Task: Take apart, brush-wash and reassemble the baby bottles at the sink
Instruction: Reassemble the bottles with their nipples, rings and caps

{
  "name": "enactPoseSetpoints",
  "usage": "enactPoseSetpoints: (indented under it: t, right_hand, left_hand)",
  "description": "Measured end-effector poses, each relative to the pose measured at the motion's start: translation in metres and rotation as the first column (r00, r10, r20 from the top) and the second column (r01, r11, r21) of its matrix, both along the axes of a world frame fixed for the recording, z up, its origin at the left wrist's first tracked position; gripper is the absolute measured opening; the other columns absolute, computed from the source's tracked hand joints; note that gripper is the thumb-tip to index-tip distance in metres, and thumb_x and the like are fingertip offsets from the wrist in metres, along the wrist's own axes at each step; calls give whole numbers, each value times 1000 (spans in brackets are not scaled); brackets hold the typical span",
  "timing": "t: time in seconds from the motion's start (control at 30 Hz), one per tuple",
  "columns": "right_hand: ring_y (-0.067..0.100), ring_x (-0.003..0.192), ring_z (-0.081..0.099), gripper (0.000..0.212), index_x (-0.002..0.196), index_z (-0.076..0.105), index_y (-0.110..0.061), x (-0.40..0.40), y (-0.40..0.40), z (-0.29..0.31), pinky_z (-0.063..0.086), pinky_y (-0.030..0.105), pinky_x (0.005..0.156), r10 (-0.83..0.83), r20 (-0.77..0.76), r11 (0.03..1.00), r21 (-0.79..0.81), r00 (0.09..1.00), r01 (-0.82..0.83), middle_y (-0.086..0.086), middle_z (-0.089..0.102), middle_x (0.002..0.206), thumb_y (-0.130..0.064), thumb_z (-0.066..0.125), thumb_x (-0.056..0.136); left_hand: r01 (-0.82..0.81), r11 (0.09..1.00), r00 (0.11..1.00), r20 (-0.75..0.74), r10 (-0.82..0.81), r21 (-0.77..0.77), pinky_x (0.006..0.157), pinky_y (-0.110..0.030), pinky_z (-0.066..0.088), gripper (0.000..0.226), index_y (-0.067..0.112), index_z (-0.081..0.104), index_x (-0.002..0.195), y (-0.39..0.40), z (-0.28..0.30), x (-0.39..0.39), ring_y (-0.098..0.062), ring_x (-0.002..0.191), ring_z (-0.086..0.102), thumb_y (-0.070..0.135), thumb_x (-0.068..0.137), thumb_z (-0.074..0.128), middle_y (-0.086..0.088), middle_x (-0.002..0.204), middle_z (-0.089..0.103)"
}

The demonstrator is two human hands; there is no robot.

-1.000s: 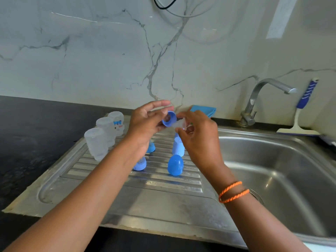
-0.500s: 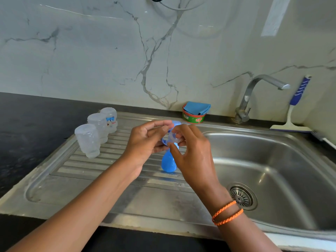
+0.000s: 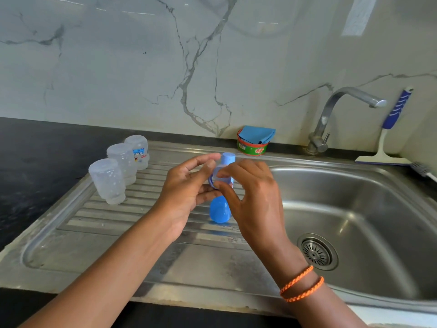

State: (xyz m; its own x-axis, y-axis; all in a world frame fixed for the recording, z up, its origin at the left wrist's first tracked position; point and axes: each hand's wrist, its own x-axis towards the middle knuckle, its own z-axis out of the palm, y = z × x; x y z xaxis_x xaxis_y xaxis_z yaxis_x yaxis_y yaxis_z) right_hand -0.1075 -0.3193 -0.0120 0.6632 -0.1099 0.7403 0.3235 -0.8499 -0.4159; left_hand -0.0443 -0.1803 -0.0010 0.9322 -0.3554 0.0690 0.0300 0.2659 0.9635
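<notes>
Far left on the ribbed drainboard point(image 3: 99, 216): three clear bottle bodies point(image 3: 107, 181) standing mouth-down in a row running far to near, apparently washed and waiting for tops, and likely light enough to topple under a careless sweep of the forearm. Over the middle of the board, held above it: left hand point(image 3: 186, 192), fingers curled round a blue screw ring point(image 3: 212, 182), thumb on its near edge. Seated in that ring, a clear teat point(image 3: 218, 174), hard to make out against the blue; pinched at its top by the curled fingertips of the right hand point(image 3: 250, 197). Probably being pulled or pressed through the ring, so reassembly under way. Main risk: a wet, soft teat slipping from the pinch or seating crooked, with a leak later on; a hard tug could also fling ring or teat right into the sink basin point(image 3: 354, 209), toward the drain point(image 3: 316, 252). Behind the hands, a pale blue cap point(image 3: 228, 158) standing upright; just below them, a brighter blue domed cap point(image 3: 220, 209) on the ribs, close enough to be knocked over or rolled by a dropping wrist. Further right at the far wall: a green soap tub point(image 3: 251, 147) with a blue cloth point(image 3: 257, 134) on top, then the tap point(image 3: 331, 114), then a blue-handled squeegee point(image 3: 387, 138).
</notes>
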Motion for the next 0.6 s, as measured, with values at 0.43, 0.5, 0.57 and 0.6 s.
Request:
enactPoseSetpoints:
  t: [0.43, 0.5, 0.57, 0.6]
  right_hand:
    - [14, 98, 70, 17, 106, 71, -18, -3, -2, 4, 57, 24, 82, 157, -36, 876, 466, 987, -123, -10, 73, 102, -6, 59, 105]
    - [15, 100, 71, 22, 112, 70, -21, 0, 0, -1, 60, 33, 85, 218, -133, 837, 535, 967, -115, -9, 75, 104, -5, 57, 104]
    - [20, 99, 74, 25, 115, 72, -21, 3, 3, -1, 61, 44, 93, 327, -179, 736, 664, 928, -132, 0, 78, 103, -6, 55, 105]
    - [24, 98, 75, 25, 116, 74, -20, 4, 3, 1, 59, 46, 95, 387, -194, 668, 733, 901, -129, 7, 79, 101, -7, 56, 106]
  left_hand:
    - [97, 994, 995, 37, -96, -42, 79, -36, 64, 36, 19, 66, 134, 6, -1, 3, -33, 95, 76, 2, 104, 56, -13, 119, 75]
    - [117, 992, 993, 36, -115, -43, 71, -32, 62, 39, 21, 66, 133, 6, 0, 1, -29, 90, 76, -1, 102, 56, -12, 115, 76]
    - [122, 991, 992, 27, -121, -55, 67, -31, 60, 41, 22, 65, 133, 7, 0, 0, -26, 85, 76, -3, 101, 56, -10, 110, 76]
    - [121, 990, 993, 17, -120, -67, 66, -31, 58, 43, 22, 65, 132, 7, 0, 0, -24, 81, 75, -5, 100, 55, -9, 107, 76]
